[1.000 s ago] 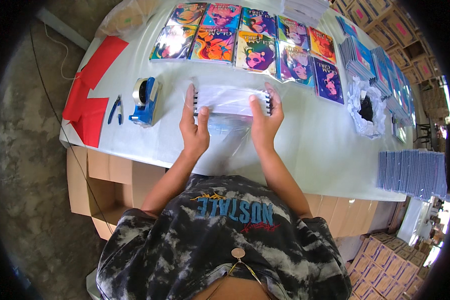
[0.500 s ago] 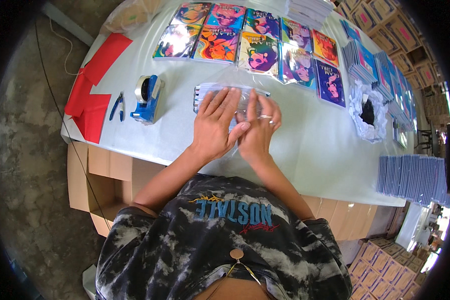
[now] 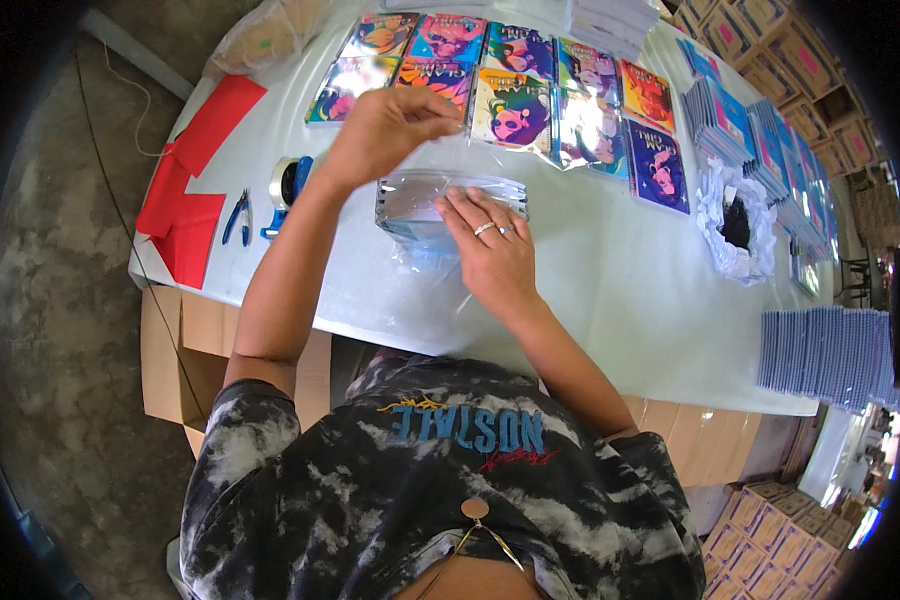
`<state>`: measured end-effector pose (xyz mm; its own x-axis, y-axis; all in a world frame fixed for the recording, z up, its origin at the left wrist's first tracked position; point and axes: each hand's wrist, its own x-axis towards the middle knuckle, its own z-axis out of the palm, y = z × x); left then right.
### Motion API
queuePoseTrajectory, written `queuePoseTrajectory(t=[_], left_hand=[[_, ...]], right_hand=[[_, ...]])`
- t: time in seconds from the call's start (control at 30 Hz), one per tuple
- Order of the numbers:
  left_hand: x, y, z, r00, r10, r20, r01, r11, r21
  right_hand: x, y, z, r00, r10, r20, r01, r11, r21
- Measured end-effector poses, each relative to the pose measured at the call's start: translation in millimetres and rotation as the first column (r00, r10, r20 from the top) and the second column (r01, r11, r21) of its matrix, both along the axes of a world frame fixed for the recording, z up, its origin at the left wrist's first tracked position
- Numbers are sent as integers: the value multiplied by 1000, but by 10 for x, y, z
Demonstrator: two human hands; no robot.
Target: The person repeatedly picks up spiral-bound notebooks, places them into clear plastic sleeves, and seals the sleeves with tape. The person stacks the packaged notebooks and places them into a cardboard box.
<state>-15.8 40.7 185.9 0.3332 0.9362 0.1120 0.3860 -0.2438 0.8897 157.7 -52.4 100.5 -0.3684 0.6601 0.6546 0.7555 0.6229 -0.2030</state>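
While the right hand point(image 3: 492, 250) is laid over the near right part of a small stack of spiral-bound notebooks point(image 3: 405, 205), the left hand point(image 3: 395, 135) is held raised above and beyond the stack's left side. By the right hand nothing is clenched: its fingers are stretched out and rested on the clear plastic film point(image 3: 410, 250) in which the stack is loosely wrapped, and a ring point(image 3: 484, 228) is worn on one of them. The left hand's thumb and fingertips are drawn close together; whether they meet, or whether film is pinched between them, cannot be told. The stack is set on the white-covered table point(image 3: 620, 310), directly before the person, and its black bindings are shown at the left end. Beyond it, glossy notebooks with bright illustrated covers point(image 3: 515, 105) are arranged in two rows, partly hidden by the left hand. To the left, a blue tape dispenser point(image 3: 301, 172) is partly covered by the left forearm, and beside it blue-handled pliers point(image 3: 236, 218) and red sheets point(image 3: 218, 120) are laid. On the right, a crumpled white bag with dark contents point(image 3: 715, 215) is placed near further stacks of notebooks point(image 3: 712, 125).
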Motion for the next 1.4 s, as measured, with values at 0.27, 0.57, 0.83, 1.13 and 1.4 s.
queuePoseTrajectory(t=[0.27,0.57,0.83,1.13,1.4], left_hand=[[101,-201,-334,999,39,34,-43,993,113],[227,-1029,-779,885,309,-348,28,710,704],[-865,-910,-903,560,826,-66,-633,478,609],[-2244,-664,-1319,825,563,-48,-412,541,-733],[-2326,-1324,-1783,540,823,-177,-840,516,-166]], right_hand=[[-10,24,-8,1000,-9,-17,10,1000,23],[-108,30,-99,840,14,-542,-26,1000,-13],[-2,112,-193,944,80,-321,-30,987,158],[-27,132,-223,952,104,-288,-59,985,160],[-43,124,-244,950,98,-296,-50,985,166]])
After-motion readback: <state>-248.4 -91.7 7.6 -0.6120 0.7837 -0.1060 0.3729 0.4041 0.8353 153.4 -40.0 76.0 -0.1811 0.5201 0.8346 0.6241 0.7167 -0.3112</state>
